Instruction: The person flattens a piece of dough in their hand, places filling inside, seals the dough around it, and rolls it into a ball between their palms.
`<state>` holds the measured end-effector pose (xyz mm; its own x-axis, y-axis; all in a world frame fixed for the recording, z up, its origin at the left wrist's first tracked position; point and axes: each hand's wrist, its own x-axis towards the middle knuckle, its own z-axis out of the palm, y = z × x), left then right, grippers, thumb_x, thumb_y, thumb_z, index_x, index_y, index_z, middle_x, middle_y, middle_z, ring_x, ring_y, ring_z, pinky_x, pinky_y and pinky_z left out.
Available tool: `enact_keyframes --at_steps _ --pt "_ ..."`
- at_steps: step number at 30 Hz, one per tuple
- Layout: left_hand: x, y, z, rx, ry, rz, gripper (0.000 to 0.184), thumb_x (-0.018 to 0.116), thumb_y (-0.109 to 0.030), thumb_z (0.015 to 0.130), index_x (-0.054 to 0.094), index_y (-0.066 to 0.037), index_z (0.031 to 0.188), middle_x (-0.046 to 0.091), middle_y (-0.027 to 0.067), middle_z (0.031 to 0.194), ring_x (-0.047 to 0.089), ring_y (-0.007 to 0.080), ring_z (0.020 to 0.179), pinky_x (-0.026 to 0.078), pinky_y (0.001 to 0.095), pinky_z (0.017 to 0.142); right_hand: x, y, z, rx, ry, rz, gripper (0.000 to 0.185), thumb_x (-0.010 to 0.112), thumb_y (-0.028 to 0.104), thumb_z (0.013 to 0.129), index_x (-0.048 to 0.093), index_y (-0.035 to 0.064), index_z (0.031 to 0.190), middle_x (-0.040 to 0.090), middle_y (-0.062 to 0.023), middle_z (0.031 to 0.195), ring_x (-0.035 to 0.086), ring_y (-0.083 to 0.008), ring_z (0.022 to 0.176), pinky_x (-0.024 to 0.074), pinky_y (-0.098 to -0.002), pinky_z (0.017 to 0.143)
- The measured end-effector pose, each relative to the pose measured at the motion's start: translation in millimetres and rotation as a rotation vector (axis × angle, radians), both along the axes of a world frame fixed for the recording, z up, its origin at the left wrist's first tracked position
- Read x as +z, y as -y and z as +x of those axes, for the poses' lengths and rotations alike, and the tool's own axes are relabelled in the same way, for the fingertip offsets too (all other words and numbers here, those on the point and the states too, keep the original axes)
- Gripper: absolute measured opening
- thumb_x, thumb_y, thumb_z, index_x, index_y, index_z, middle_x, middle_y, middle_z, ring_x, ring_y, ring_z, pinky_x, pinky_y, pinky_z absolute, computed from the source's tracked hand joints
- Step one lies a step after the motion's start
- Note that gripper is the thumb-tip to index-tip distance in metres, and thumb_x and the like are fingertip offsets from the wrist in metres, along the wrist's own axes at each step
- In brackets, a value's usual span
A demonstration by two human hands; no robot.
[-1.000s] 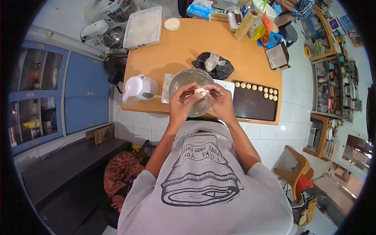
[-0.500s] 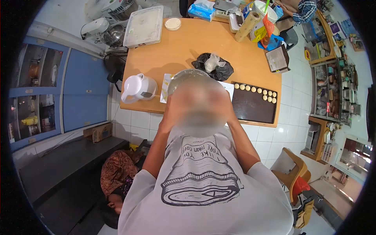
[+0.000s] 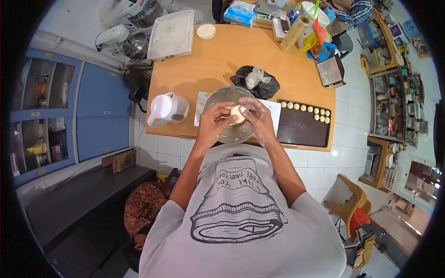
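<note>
A pale piece of dough (image 3: 238, 114) is pinched between the fingers of my left hand (image 3: 216, 123) and my right hand (image 3: 259, 121). White flour or dough residue marks my right fingers. Both hands are over a wide metal bowl (image 3: 214, 98), whose inside is partly hidden by them. Right of the bowl lies a dark baking tray (image 3: 299, 127), with several small round dough balls (image 3: 303, 108) along its far edge and far right corner. White papers (image 3: 273, 110) stick out from under the bowl.
A white pitcher (image 3: 169, 109) stands left of the bowl. Behind the bowl lies a black plastic bag (image 3: 270, 89) with a small clear bag (image 3: 255, 77) on it. A lidded plastic box (image 3: 171, 34) occupies the far left corner. Other people are at the far right and lower left.
The blur over my hands is gone, and the dough between them now shows. The view has shifted slightly, so the table sits a little lower and further right.
</note>
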<state>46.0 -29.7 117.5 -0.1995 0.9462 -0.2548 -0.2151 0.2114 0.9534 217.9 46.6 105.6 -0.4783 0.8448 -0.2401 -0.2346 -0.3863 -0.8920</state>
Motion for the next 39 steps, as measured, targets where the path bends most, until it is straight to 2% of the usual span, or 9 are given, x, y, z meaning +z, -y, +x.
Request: enact_keyframes --at_steps 4,7,10,13,17,20,25,32,39 --pt "-8.1 -3.5 -8.2 0.023 0.041 0.029 0.04 0.079 -0.005 0.096 0.063 0.002 0.132 0.076 0.0083 0.11 0.07 0.0112 0.1 0.057 0.0264 0.091 -0.7 -1.4 -5.5 -0.079 0.013 0.266 0.025 0.074 0.002 0.097 0.074 0.0006 0.122 0.07 -0.0073 0.123 0.066 -0.0136 0.108 0.0554 -0.03 0.089" --pt "-9.0 -7.3 -9.9 0.063 0.11 0.056 0.038 0.078 -0.006 0.097 0.063 0.001 0.13 0.075 0.0088 0.111 0.069 0.0116 0.101 0.057 0.0269 0.092 1.4 -3.9 2.7 0.036 0.294 0.574 0.042 0.075 -0.001 0.091 0.072 0.0047 0.132 0.068 -0.0109 0.128 0.066 -0.0182 0.115 0.056 -0.032 0.092" --pt "-5.2 -8.1 -11.3 0.077 0.132 0.059 0.037 0.078 -0.006 0.097 0.064 0.0 0.13 0.075 0.0096 0.113 0.069 0.0125 0.104 0.056 0.0275 0.093 10.8 4.7 -3.2 0.025 0.37 0.637 0.057 0.076 -0.002 0.083 0.071 0.0105 0.138 0.068 -0.015 0.127 0.067 -0.0268 0.118 0.056 -0.0357 0.095" --pt "-4.8 -9.7 -9.8 0.072 0.12 0.065 0.037 0.078 -0.007 0.097 0.064 0.0 0.131 0.075 0.0101 0.115 0.069 0.0136 0.106 0.056 0.0282 0.095 4.3 8.1 -5.1 -0.038 0.437 0.731 0.06 0.077 -0.002 0.079 0.071 0.0099 0.137 0.068 -0.0179 0.126 0.068 -0.0336 0.116 0.0563 -0.0394 0.095" --pt "-13.4 -8.6 -8.2 0.04 0.128 0.11 0.039 0.078 -0.008 0.097 0.066 0.0 0.133 0.075 0.0102 0.117 0.07 0.0149 0.108 0.055 0.0294 0.098 5.0 9.5 -2.2 -0.034 0.462 0.69 0.057 0.078 -0.001 0.079 0.072 0.0087 0.135 0.068 -0.0187 0.125 0.069 -0.0355 0.113 0.0565 -0.0415 0.095" --pt "-10.9 -9.2 -5.8 0.051 0.194 0.081 0.041 0.078 -0.003 0.096 0.066 0.002 0.134 0.073 0.011 0.125 0.067 0.0165 0.116 0.053 0.0299 0.101 8.7 9.7 -2.3 -0.059 0.461 0.728 0.053 0.079 0.0 0.081 0.073 0.0078 0.132 0.07 -0.0175 0.122 0.07 -0.0352 0.109 0.0568 -0.0412 0.094" --pt "-13.0 -6.9 -7.8 0.016 0.182 0.071 0.032 0.078 -0.003 0.095 0.071 0.002 0.126 0.074 0.0101 0.122 0.069 0.0157 0.113 0.054 0.0302 0.1 7.8 10.5 0.1 -0.117 0.482 0.785 0.042 0.079 -0.001 0.082 0.077 0.0062 0.124 0.074 -0.0159 0.111 0.072 -0.0321 0.1 0.0575 -0.0389 0.089" --pt "-16.5 -5.2 -9.8 -0.001 0.124 0.081 0.027 0.079 -0.005 0.095 0.073 0.002 0.121 0.075 0.0114 0.12 0.071 0.0155 0.108 0.057 0.0308 0.096 3.7 11.5 1.3 -0.141 0.455 0.769 0.036 0.078 -0.001 0.082 0.08 0.0058 0.118 0.075 -0.0157 0.108 0.073 -0.0306 0.099 0.0575 -0.0381 0.087" --pt "-4.1 -10.1 -5.6 0.087 0.29 0.022 0.024 0.075 -0.01 0.1 0.073 0.004 0.119 0.074 0.0141 0.123 0.071 0.0187 0.11 0.062 0.0345 0.097 6.2 10.9 -3.2 -0.113 0.427 0.797 0.036 0.077 -0.003 0.084 0.08 0.0056 0.119 0.074 -0.0159 0.111 0.072 -0.029 0.103 0.0567 -0.037 0.089"
